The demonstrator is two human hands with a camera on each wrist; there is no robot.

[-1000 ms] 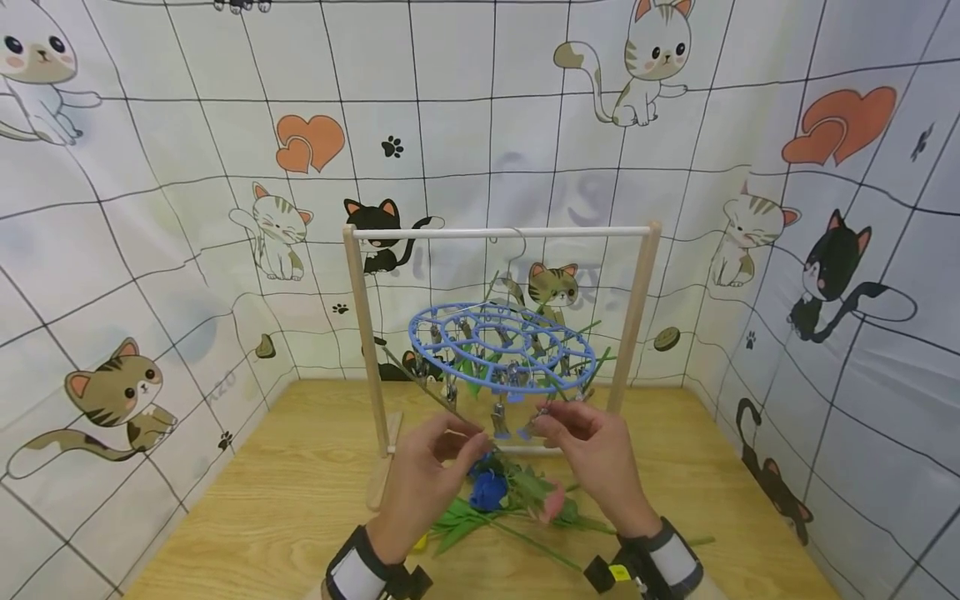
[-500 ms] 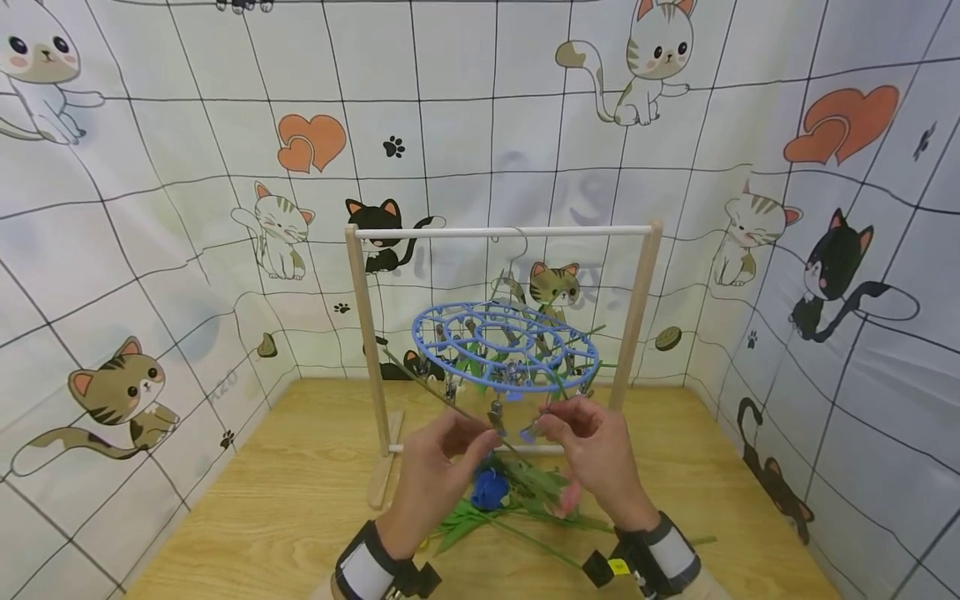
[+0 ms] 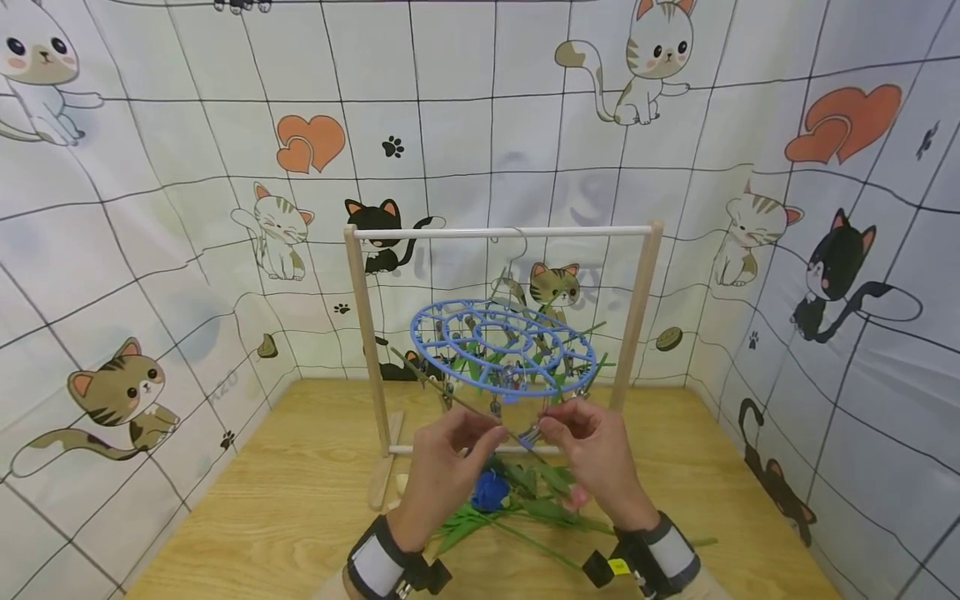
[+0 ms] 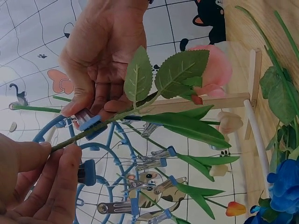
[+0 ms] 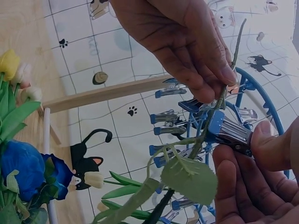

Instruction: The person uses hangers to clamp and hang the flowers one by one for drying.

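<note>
My left hand (image 3: 450,462) pinches the thin brown-green stem (image 4: 70,140) of a pink flower (image 4: 217,70) between thumb and fingers. Serrated leaves (image 4: 182,70) spread along the stem near the bloom. In my right hand (image 3: 596,458) a metal clip (image 5: 233,133) with blue tips is squeezed between thumb and fingers. Its blue tips lie right at the stem, one on each side in the left wrist view. Above both hands a round blue clip hanger (image 3: 504,347) hangs tilted, with several artificial tulips held in its clips upside down.
A wooden stand with posts (image 3: 633,321) and a white top rod (image 3: 427,233) carries the hanger. Blue flowers (image 3: 489,492) and green stems (image 3: 540,546) lie on the wooden table (image 3: 247,483) below the hands. Cat-print sheeting surrounds the table.
My left hand has moved a little right, and the stem and pink flower have shifted right with it. My right hand has stayed almost in place with the clip.
</note>
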